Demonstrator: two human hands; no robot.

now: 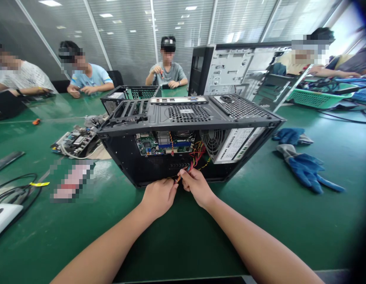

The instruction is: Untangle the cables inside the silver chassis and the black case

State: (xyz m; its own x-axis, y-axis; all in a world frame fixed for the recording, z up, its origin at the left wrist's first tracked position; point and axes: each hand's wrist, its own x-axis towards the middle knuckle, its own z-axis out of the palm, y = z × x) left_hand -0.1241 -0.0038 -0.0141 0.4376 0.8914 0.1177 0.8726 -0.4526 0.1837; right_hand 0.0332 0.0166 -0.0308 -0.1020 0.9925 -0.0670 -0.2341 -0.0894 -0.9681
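An opened black computer case [123, 159] lies on the green table with its bare side towards me. Inside it sit a green motherboard [147, 144] and, at the right, a power supply [237, 144] with a fan grille. A bundle of coloured power cables [198, 154] runs down from the power supply to my hands. My left hand [160, 197] is closed at the cable ends, its fingertips pinching thin wires. Beside it my right hand [196, 187] is closed around the same bundle, thumb uppermost. What connector lies between the fingers is hidden.
Blue work gloves [303, 167] lie at the right, and a green basket [315, 98] of cables stands behind them. Another opened case [220, 69] rises at the back. Loose circuit boards [78, 140] and black cords [35, 193] are at the left. Several people sit around the table.
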